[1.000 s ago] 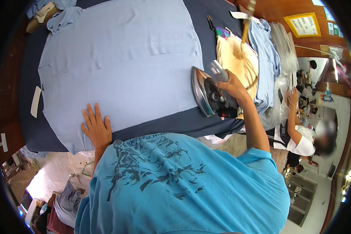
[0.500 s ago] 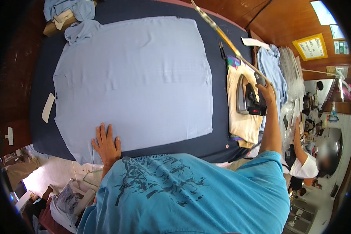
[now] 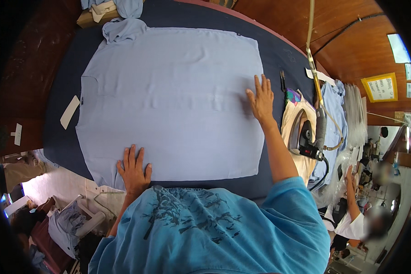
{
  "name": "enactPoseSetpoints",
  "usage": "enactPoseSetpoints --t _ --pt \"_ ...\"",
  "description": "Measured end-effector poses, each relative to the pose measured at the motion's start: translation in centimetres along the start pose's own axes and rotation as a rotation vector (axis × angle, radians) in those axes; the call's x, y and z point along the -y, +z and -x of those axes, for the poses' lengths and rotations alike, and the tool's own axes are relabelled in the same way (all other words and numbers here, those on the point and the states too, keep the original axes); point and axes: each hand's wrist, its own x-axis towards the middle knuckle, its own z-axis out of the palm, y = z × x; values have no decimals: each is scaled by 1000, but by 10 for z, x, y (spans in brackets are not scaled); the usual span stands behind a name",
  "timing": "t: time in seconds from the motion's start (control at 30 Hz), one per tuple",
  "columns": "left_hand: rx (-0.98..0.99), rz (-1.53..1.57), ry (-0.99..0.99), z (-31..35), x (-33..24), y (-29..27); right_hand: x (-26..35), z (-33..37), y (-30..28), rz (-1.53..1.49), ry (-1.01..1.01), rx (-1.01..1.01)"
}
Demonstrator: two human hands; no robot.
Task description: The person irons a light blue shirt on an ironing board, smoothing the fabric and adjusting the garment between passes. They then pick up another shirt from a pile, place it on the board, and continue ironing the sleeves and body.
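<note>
A light blue shirt (image 3: 178, 123) lies spread flat across a dark blue padded table (image 3: 164, 16), with a few faint creases over its middle. My left hand (image 3: 134, 171) rests with fingers spread on its near left edge. Over the shirt's right edge is my right hand (image 3: 261, 100), empty, its fingers stretched out; whether it touches the cloth I cannot tell. To the right of that arm an iron (image 3: 306, 137) with a cord and a hose sits on a folded cream cloth (image 3: 293, 116).
Small scissors or snips (image 3: 282, 81) lie beyond the cream cloth. A white card strip (image 3: 70, 112) is left of the shirt. Folded blue garments (image 3: 333, 109) and clear plastic sleeves (image 3: 355, 114) stand at the right. Another person's arm (image 3: 351, 192) shows at lower right.
My right hand has let go of the iron, leaving it on the cream cloth, and has moved left to the shirt's right edge. The left hand stays on the shirt.
</note>
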Motion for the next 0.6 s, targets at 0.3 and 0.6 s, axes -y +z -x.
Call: enactPoseSetpoints --t 0.3,0.6 --pt "-81 -36 16 -14 1 -3 -36 -91 57 -341 162 -26" --pt "-448 -98 365 -315 27 -33 -59 -233 84 -86 -117 207"
